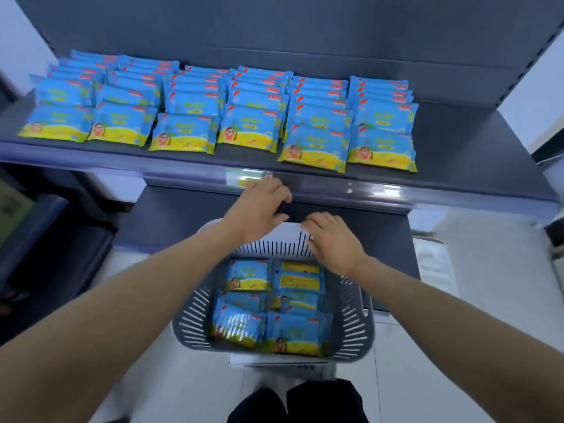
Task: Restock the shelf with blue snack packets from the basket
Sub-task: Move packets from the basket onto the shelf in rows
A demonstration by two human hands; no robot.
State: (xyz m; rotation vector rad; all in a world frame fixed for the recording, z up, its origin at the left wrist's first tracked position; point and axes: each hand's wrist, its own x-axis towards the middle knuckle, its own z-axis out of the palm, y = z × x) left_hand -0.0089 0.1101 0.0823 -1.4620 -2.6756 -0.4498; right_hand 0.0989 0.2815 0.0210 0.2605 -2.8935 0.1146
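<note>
While the left hand (259, 209) and right hand (332, 242) hold nothing (fingers loosely bent), the blue packets (183, 132) lie long-axis left-to-right.

Rows of packets (183, 132) on the shelf (457, 154); below, more packets (294, 332) in the basket (354, 325).

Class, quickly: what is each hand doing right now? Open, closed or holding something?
Left hand: open, fingers loosely curled, holding nothing.
Right hand: open, fingers extended over the far rim of the basket, holding nothing.
</note>
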